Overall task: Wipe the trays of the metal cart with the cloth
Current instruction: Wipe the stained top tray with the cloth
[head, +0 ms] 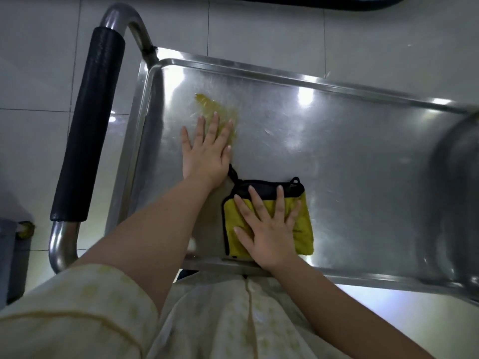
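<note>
Shiny steel cart tray (350, 151) fills centre frame; black padded handle (88, 125) at left. Folded yellow black-trimmed cloth (304, 229) lower centre by near rim, pressed under flat, spread right hand (267, 229), nothing gripped. Left hand (207, 151) flat, open on bare metal, fingertips at yellowish smear (215, 107), upper left. Best: slide cloth over smear, firm overlapping strokes, left hand lifted clear.

Yellow cloth (298, 224) edged in black; silver tray (337, 141) with a yellow smear (217, 107); black handle grip (88, 123), left of frame.
</note>
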### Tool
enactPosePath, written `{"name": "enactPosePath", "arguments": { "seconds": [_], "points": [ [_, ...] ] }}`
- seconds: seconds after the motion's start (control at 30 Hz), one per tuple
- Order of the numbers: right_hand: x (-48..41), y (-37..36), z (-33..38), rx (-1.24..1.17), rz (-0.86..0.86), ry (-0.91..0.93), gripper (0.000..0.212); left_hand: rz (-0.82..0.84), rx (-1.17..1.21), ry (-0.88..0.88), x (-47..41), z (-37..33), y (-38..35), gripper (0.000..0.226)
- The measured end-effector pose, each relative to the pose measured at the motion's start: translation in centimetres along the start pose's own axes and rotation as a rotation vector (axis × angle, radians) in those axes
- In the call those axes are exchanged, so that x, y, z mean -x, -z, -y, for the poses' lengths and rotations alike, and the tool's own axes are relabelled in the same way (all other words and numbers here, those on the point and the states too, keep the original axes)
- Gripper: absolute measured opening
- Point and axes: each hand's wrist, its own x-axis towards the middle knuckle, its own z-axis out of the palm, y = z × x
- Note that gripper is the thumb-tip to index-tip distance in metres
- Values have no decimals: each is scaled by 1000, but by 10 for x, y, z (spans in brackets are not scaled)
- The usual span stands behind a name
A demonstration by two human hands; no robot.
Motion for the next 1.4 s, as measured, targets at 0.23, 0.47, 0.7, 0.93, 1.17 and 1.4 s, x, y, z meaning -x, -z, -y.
{"name": "enactPosePath", "arguments": {
  "seconds": [0.23, 0.47, 0.7, 0.93, 1.17, 1.4],
  "points": [
    [-28, 13, -54, 19, 64, -56, 63, -49, 142, -38, 16, -19, 19, 54],
    [-35, 24, -89, -481, -92, -131, 63, -15, 262, -108, 84, -104, 24, 56],
    [-37, 13, -123, -277, -45, -246, 63, 173, 17, -90, 105, -158, -23, 60],
    [-38, 1, -128, -194, -53, -232, 61, 91, -71, -1, 59, -137, -16, 63],
    [-39, -8, -130, -99, -109, -194, 62, 38, -104, 14, 2, -112, 2, 62],
    [-46, 7, -118, -156, -11, -254, 59, -16, 44, 230, 46, -112, -12, 74]
  ]
}}
